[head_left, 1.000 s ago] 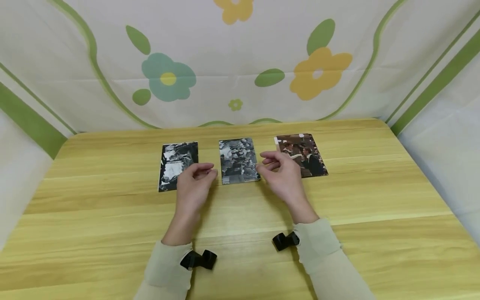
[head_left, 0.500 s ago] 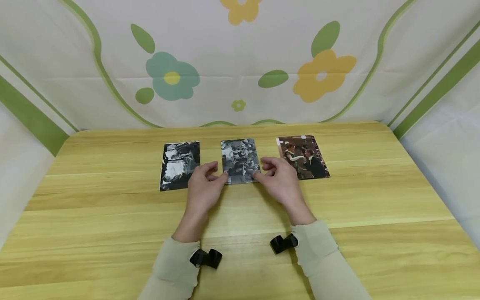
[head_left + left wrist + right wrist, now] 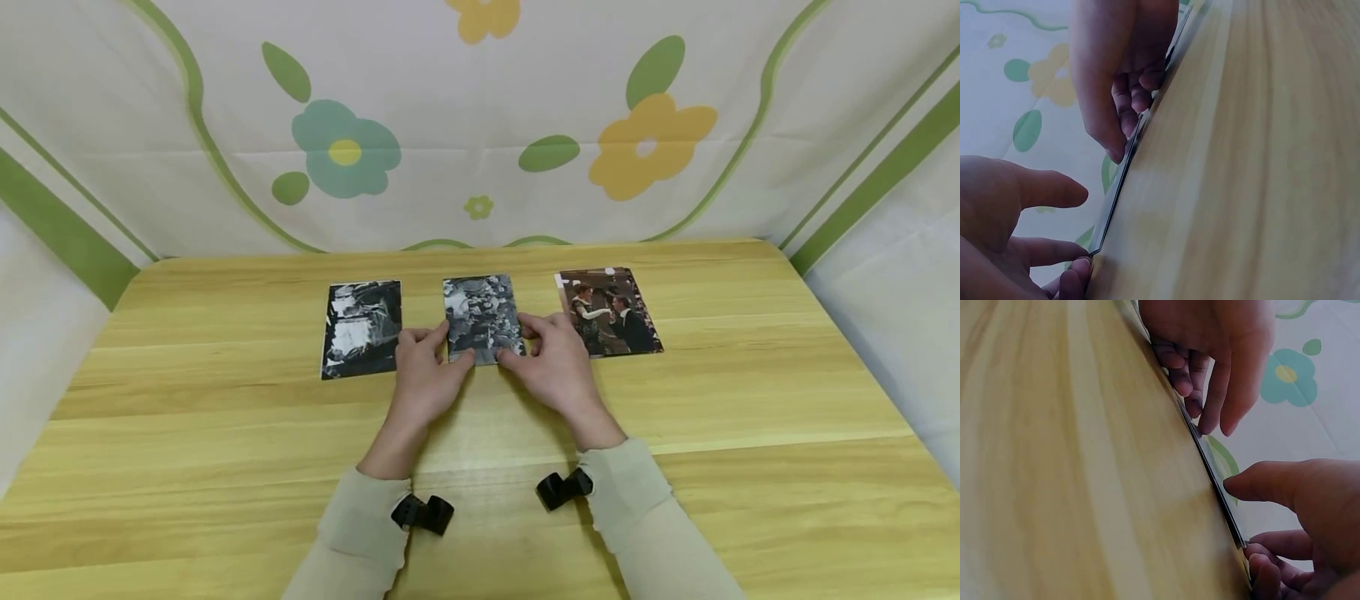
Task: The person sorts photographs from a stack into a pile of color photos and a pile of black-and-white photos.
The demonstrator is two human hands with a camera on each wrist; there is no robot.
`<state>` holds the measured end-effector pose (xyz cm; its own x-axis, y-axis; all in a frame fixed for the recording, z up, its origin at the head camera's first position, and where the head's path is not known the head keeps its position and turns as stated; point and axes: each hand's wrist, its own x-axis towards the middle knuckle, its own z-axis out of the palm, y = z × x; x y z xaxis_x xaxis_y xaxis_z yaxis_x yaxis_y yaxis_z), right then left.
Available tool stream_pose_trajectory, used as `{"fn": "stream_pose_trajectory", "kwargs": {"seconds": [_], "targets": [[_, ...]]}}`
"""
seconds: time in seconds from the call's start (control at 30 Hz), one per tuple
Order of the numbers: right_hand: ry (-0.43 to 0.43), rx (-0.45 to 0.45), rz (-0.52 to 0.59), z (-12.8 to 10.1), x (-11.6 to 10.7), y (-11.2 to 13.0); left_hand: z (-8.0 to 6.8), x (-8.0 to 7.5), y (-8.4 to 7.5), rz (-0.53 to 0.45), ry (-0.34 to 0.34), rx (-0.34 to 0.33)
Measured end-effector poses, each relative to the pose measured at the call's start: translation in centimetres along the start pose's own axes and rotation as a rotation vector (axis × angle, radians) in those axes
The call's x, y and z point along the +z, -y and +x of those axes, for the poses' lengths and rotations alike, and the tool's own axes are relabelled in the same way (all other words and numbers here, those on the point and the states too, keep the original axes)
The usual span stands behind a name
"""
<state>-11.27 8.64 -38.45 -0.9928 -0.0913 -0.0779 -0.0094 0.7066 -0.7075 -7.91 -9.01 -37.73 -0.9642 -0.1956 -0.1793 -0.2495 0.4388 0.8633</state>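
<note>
A black-and-white photo [image 3: 483,312] lies in the middle of the head view; at its near end both hands hold it by the corners. My left hand [image 3: 429,377] has its thumb over the near edge and its fingers along the left side. My right hand [image 3: 557,367] mirrors this, thumb near the bottom corner, fingers at the right side. Seen edge-on in the left wrist view, the thin dark edge [image 3: 1119,187] looks layered, like a small stack. My left fingertips touch its corner there. Undersides of the fingers are partly hidden.
Another black-and-white photo [image 3: 362,329] lies to the left, close to my left hand. A colour photo [image 3: 618,317], seemingly on others, lies to the right beside my right hand. The wooden table [image 3: 480,533] ends at a flower-patterned cloth [image 3: 465,100] behind.
My left hand has moved right, from beside the left photo to the middle photo's corner. My right hand has closed in on the opposite corner. The photos stay about where they were.
</note>
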Motion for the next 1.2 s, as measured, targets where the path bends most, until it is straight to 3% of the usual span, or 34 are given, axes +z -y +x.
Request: {"fn": "stream_pose_trajectory", "kwargs": {"seconds": [0.27, 0.43, 0.57, 0.77, 0.93, 1.2], "targets": [[-0.035, -0.008, 0.054, -0.1, -0.1, 0.0, -0.1, 0.1, -0.2, -0.070, -0.020, -0.028], [-0.048, -0.007, 0.124, -0.2, -0.3, 0.3, -0.1, -0.3, -0.4, -0.137, -0.075, -0.013], [-0.067, -0.027, 0.196, -0.3, -0.9, 0.7, 0.0, -1.2, -0.9, -0.255, -0.119, -0.018], [-0.102, -0.079, 0.259, -0.6, -1.8, 1.5, -0.3, -2.5, -1.9, -0.422, -0.099, -0.018], [-0.083, -0.051, 0.237, -0.7, -1.9, 1.6, -0.2, -2.2, -1.7, -0.398, -0.083, -0.037], [-0.021, 0.044, 0.217, -0.3, -0.9, 0.5, 0.4, -1.1, -0.4, -0.271, -0.050, -0.072]]}}
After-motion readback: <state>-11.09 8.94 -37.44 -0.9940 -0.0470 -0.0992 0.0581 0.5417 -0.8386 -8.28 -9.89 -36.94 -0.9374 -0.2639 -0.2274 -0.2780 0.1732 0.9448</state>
